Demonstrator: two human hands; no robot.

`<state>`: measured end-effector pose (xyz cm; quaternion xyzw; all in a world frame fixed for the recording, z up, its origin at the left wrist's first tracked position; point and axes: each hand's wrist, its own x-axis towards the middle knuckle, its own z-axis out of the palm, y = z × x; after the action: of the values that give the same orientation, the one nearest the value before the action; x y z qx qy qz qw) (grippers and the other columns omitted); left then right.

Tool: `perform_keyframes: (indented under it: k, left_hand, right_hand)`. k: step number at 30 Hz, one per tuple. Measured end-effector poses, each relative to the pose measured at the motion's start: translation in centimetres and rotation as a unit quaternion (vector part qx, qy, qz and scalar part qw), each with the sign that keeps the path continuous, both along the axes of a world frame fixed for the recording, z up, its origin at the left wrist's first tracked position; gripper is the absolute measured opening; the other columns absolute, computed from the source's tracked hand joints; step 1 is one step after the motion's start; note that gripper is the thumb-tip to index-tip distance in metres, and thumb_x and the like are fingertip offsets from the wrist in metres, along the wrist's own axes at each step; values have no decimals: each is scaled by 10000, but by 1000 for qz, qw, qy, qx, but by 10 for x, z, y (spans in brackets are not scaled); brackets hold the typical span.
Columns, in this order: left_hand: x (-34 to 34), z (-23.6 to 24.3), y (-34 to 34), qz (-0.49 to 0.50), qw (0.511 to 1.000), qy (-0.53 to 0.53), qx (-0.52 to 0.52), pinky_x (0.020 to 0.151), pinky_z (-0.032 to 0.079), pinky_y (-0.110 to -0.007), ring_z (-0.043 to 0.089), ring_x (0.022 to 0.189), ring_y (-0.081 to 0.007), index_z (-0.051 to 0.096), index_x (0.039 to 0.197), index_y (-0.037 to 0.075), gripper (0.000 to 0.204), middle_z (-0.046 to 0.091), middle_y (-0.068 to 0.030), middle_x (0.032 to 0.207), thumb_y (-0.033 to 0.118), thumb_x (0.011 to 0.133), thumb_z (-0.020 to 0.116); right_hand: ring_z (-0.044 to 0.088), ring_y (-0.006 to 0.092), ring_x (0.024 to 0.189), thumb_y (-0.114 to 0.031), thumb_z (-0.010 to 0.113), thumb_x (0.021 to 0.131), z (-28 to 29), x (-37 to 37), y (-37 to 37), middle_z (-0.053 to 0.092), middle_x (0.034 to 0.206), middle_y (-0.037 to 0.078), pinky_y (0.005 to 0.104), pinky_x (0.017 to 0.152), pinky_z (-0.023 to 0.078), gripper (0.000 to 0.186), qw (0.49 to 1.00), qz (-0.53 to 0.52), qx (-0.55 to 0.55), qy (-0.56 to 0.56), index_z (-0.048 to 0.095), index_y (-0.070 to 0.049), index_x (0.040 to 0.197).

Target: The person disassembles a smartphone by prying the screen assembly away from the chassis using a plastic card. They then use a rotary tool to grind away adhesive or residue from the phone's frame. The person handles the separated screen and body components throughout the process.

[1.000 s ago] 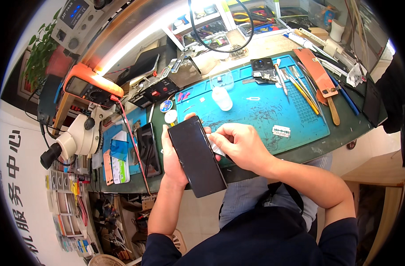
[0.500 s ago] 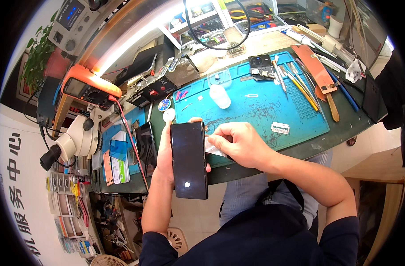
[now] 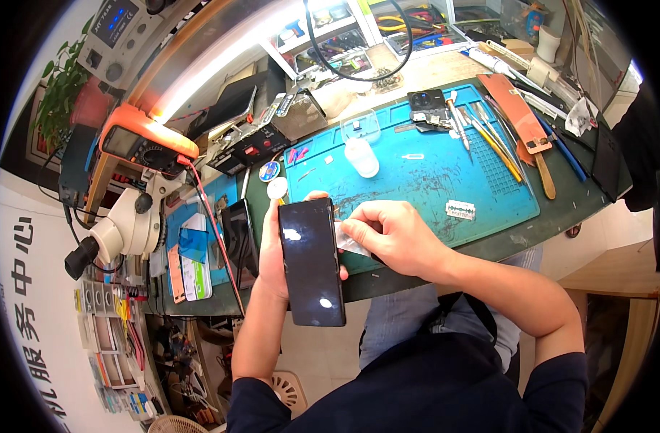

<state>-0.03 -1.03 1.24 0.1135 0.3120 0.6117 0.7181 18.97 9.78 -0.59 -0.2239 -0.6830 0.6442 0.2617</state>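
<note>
A black smartphone [image 3: 312, 267] lies upright in my left hand [image 3: 273, 260], which wraps its left edge, with fingertips showing at the top and right edges. Two bright reflections sit on its dark glass. Close against the phone's right edge, my right hand [image 3: 400, 234] pinches a thin, whitish, see-through sheet [image 3: 350, 242]. Whether that sheet reaches into the phone's edge I cannot tell. Both hands are above the front edge of a blue repair mat [image 3: 402, 187]. On the mat, a razor blade [image 3: 460, 210] lies to the right of my right hand.
A translucent bottle [image 3: 361, 159], a small metal pin [image 3: 412, 156] and a partly dismantled phone [image 3: 427, 105] are on the mat. Tweezers and pens [image 3: 492, 141] crowd its right side. Left stand an orange multimeter [image 3: 148, 141], a microscope [image 3: 124, 222] and another dark phone [image 3: 237, 238].
The phone has tilted slightly, and a second bright reflection now shows near its top. My hands keep the same grips. The whole view has shifted a little.
</note>
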Motion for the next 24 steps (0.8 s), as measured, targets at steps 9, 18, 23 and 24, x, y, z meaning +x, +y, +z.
perform_keyframes:
  k: [9,18,23,24]
  left_hand:
    - [5,-3,2,16,1000,-5,19,689,609,-631,717,914,-383,488,1411,168,695,671,-196,1183,692,1024,245]
    - [-5,3,3,-26,999,8,-31,626,618,-593,709,825,-334,494,1393,135,690,673,-149,1058,679,1025,282]
    - [-14,7,4,-65,995,29,-75,584,617,-581,708,788,-337,518,1358,126,679,674,-153,1039,676,1023,303]
    - [-17,7,4,-77,993,35,-84,576,617,-580,708,782,-338,524,1350,124,677,675,-155,1031,675,1023,305]
  right_hand:
    - [533,88,567,-214,665,990,-1,1,-1,628,628,47,313,527,432,272,999,-10,-47,10,724,37,902]
    - [550,109,575,-192,660,975,0,2,1,641,643,79,318,544,442,250,1000,0,-24,-14,730,27,876]
    - [566,128,585,-191,659,974,-1,2,-1,663,676,106,327,559,454,251,1000,13,-2,2,720,26,864]
    - [569,131,585,-191,661,973,-1,2,-1,664,680,111,329,560,455,251,1000,17,2,0,719,26,862]
